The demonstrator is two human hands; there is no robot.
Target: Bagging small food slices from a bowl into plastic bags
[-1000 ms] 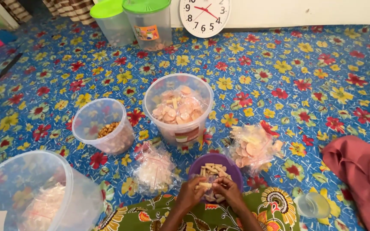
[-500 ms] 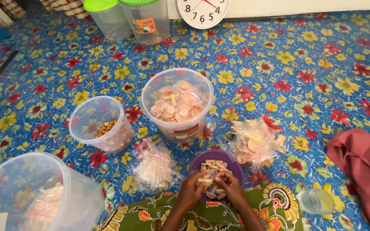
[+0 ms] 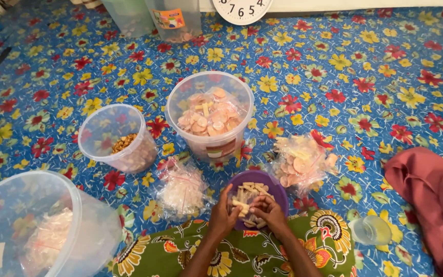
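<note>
The purple bowl (image 3: 270, 182) sat on the flowered floor mat (image 3: 365, 77) right at the edge of the green patterned cloth (image 3: 242, 254) over my lap, filled with pale stick-shaped snacks (image 3: 249, 189). I had both hands over its near side. My left hand (image 3: 222, 218) curled against the bowl's left rim, fingers bent inward around a clear plastic bag (image 3: 236, 201) that I held open over the sticks. My right hand (image 3: 268, 214) had its fingers pinched together on a few of the sticks, close to my left fingertips; the two hands nearly touched.

Just left of the bowl lay a sealed clear bag of whitish crackers (image 3: 183, 191). Just right of it, touching or nearly so, lay another clear bag with round pinkish crackers (image 3: 301, 161). Beyond the bowl stood a tall clear tub of round pink and pale crackers (image 3: 210, 118), upright and open. To its left stood a smaller clear tub (image 3: 118, 137) with brown bits at the bottom. Nearest me on the far left was a big clear bucket (image 3: 37, 225) with white contents showing faintly through its wall.

To my right, a small clear lid or cup (image 3: 370, 230) lay on the mat beside a dark red cloth (image 3: 431, 200). At the far edge stood two more clear containers (image 3: 173, 20) and the lower part of a white clock face (image 3: 242, 7).
</note>
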